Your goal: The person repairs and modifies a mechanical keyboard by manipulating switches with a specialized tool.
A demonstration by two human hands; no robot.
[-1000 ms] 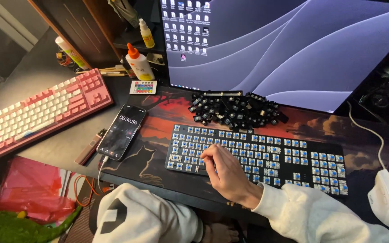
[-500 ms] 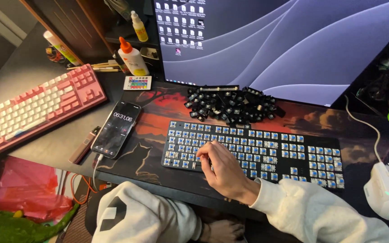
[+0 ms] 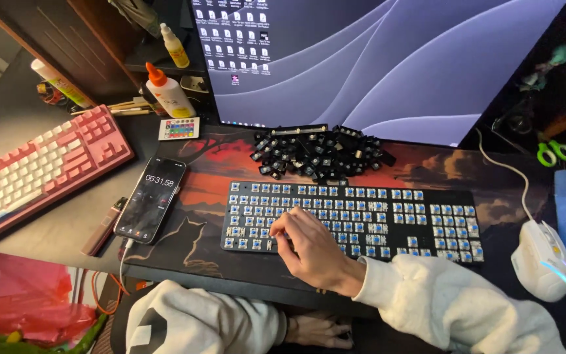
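Resting right hand (image 3: 314,252) fingertips on lower-left blue switches of black keyboard stripped of keycaps (image 3: 352,219), centre of desk mat; fingers curled, whether pinching anything cannot tell. All caps off, heaped in black keycap pile (image 3: 319,152) behind. Left hand (image 3: 316,330) below desk edge, grip unclear. Versus earlier: hand barely shifted, view closer.

A black keyboard (image 3: 352,219) is showing rows of blue switches, beside a heap of black keycaps (image 3: 319,153); the desk mat (image 3: 194,246) is glowing red-orange with a black cat silhouette; a pink-and-white keyboard (image 3: 34,172), white mouse (image 3: 544,259) and green-handled scissors (image 3: 555,153) are lying nearby
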